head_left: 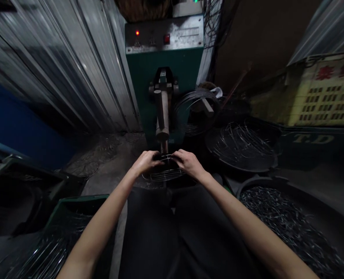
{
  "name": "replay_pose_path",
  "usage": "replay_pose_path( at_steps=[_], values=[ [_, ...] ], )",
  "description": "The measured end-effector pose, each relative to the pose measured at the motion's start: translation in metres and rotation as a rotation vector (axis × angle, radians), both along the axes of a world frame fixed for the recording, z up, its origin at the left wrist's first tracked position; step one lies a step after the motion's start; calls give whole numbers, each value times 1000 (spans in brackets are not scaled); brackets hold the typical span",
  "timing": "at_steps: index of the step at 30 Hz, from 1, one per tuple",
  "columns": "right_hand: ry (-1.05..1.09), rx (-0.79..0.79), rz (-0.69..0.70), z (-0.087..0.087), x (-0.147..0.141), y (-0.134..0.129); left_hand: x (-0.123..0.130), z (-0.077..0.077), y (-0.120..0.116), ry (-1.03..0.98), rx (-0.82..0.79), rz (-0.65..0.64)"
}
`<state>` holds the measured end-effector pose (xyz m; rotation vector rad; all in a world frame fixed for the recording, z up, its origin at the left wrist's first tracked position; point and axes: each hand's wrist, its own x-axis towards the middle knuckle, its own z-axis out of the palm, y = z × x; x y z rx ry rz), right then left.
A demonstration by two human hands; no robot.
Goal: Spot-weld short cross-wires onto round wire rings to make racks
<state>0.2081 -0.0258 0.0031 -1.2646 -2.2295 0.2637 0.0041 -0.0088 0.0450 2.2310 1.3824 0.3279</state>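
Note:
A round wire frame of thin metal rings is held below the electrode of a green spot-welding machine. My left hand grips its left side, thumb and fingers pinched on the wire. On the other side my right hand has its fingers closed on the upper right wire. Between the two hands the rim passes close under the electrode tip; whether they touch I cannot tell. The lower part of the frame hangs over my dark-clad lap.
Wire hoops hang at the machine's right. A black round tray carries loose wire rings, and a tub of small metal pieces stands at right. At lower left is a green crate with wire rods. A yellow crate stands far right.

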Motion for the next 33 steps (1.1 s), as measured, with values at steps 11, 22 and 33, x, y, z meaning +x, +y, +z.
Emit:
replay_pose_path(
  at_steps=[11, 22, 33],
  values=[
    [18, 27, -14, 5, -7, 20, -8, -6, 22, -111, 13, 12],
    [98, 9, 3, 6, -3, 22, -11, -11, 29, -141, -65, 21],
    [180, -148, -93, -38, 64, 15, -18, -15, 33, -163, -69, 18]
  ],
)
